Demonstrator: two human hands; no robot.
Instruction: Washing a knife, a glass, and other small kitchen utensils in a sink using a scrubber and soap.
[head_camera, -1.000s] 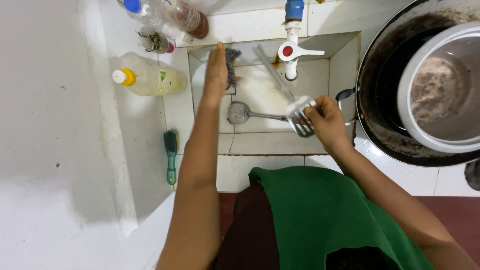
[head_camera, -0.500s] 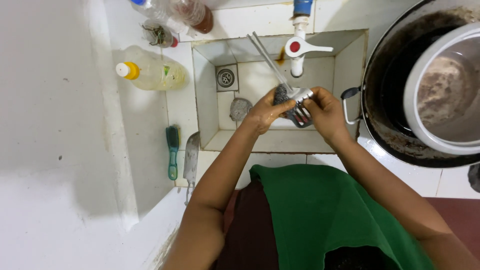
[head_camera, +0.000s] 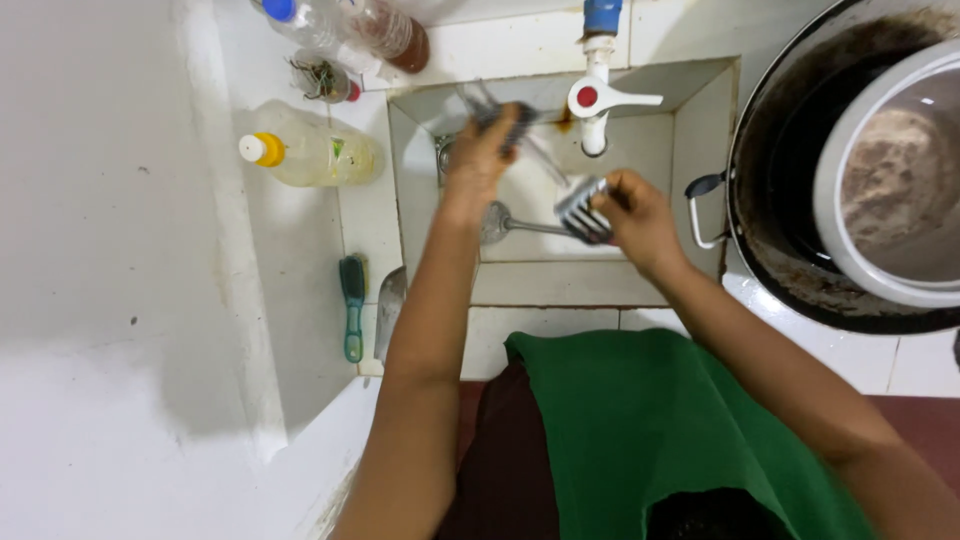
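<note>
Over a small white tiled sink (head_camera: 440, 250), my right hand (head_camera: 640, 215) grips a bunch of metal forks (head_camera: 582, 210), tines pointing left. My left hand (head_camera: 480, 150) is blurred at the back of the sink, closed on a dark scrubbing pad (head_camera: 510, 120) near some more metal cutlery (head_camera: 540, 160) leaning there. A metal ladle (head_camera: 500, 222) lies on the sink floor between my hands. The white tap (head_camera: 597, 100) with a red dot stands just above my right hand.
A clear bottle with a yellow cap (head_camera: 305, 152) lies on the left ledge, with other bottles (head_camera: 390, 30) behind it. A green brush (head_camera: 352, 305) and a knife blade (head_camera: 390, 310) rest on the left rim. A big blackened pot (head_camera: 790, 250) holding a white bowl (head_camera: 890, 190) sits at right.
My left hand left the forks and moved up to the back of the sink with the dark pad. My right hand stays put, still holding the forks.
</note>
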